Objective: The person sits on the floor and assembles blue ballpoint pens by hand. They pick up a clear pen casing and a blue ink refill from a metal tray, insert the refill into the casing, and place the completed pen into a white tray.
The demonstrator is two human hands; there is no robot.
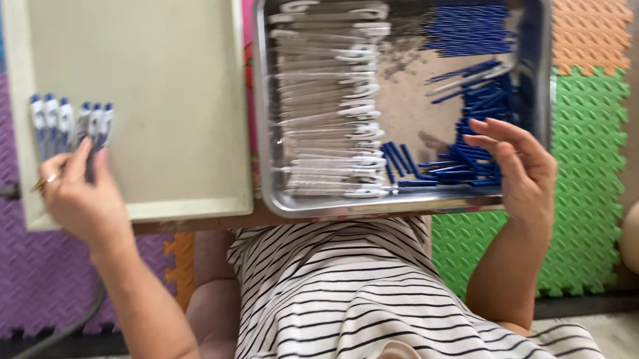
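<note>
While the left hand [77,195] pinches a fan of six blue-capped pens [71,123] over the cream tray [166,101], the right hand [514,165], fingers spread, reaches among loose blue caps [479,105]. One steel tray [405,89] on the tabletop holds them beside a column of clear barrels [330,98], too many to count.

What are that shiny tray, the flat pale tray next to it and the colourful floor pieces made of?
The shiny tray looks like polished metal, probably stainless steel: its walls mirror the blue pen parts inside. The pale tray is matt cream with no glare, likely plastic or painted board; I cannot tell which. The floor tiles look like soft foam: dull, textured, with interlocking jigsaw edges.
</note>
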